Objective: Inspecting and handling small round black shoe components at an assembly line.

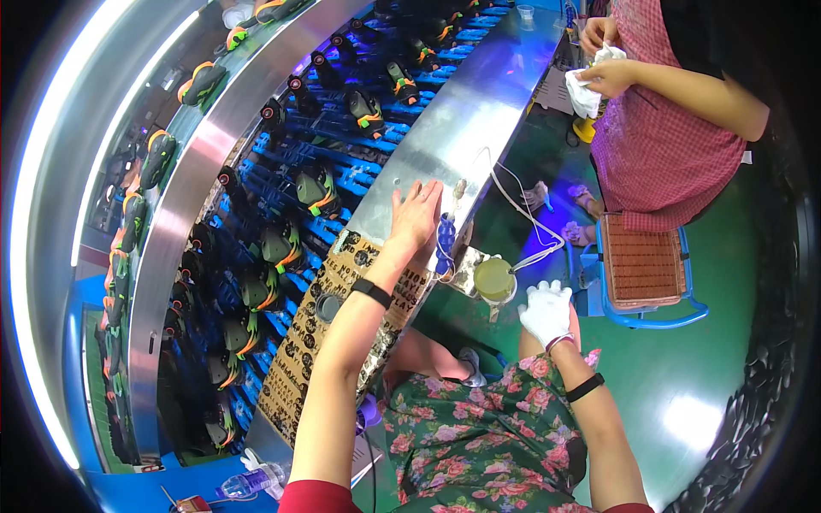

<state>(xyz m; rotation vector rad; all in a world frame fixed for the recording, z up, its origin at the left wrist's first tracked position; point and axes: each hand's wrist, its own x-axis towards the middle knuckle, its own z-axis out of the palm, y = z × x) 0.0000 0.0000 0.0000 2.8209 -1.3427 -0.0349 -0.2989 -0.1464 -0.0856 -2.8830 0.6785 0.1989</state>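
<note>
My bare left hand (415, 215) lies flat on the metal ledge (466, 120), fingers stretched out and holding nothing. Close beside it, at the ledge's edge, is a blue ribbed object (445, 241) whose kind I cannot make out, with a pale cord near it. My right hand (546, 312), in a white knitted glove, rests over my right knee with its fingers extended. Left of that hand is a container of yellowish liquid (495, 280). Dark shoes (316, 190) with orange and green trim sit in a row on the blue conveyor, left of the ledge.
Printed cardboard (299, 359) covers the ledge's near part, with a small dark cup (327, 308) on it. At right, a co-worker in a pink checked apron (658, 128) holds a white cloth (584, 92) beside a blue-framed stool (646, 256). A plastic bottle (255, 480) lies at lower left.
</note>
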